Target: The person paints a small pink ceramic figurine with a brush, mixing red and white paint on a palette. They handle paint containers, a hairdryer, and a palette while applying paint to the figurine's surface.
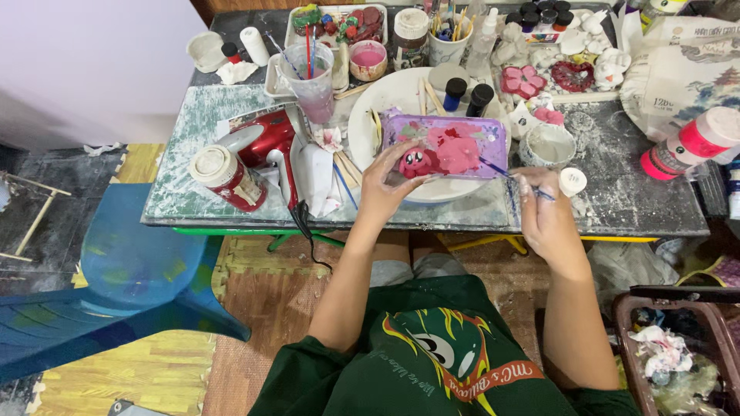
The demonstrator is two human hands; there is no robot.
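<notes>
Between hands (470,189), red figurine (417,162)

Head camera: worn on the person's head, looking steeply down.
Faces: the cluttered table (617,192).
Nearness: close, arm's reach.

The table (617,192) looks rough and matt, crusted with dried white paint. The hair dryer (266,142) is glossy red plastic with a metal nozzle. The purple tray (447,142) is smooth plastic smeared with wet pink paint. The unpainted figures (609,65) look chalky and matt.
</notes>
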